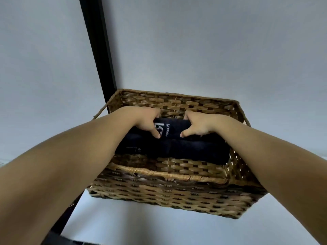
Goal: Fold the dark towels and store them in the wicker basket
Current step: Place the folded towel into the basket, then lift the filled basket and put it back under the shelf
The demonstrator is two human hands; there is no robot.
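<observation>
A brown wicker basket (159, 175) stands in the middle of the view, its open top toward me. Inside it lie folded dark navy towels. The rear towel (174, 128) stands against the far wall and carries white printed lettering. A second folded towel (185, 149) lies in front of it. My left hand (147, 121) grips the left end of the rear towel, thumb on its front face. On the right end of that towel my right hand (195, 125) does the same. Both sets of fingers are hidden behind the towel.
A pale grey wall fills the background. A black vertical post (96, 46) runs down to the basket's left rear corner. The basket rests on a light surface (123, 223), and a thin handle (100, 112) sticks out on the basket's left side.
</observation>
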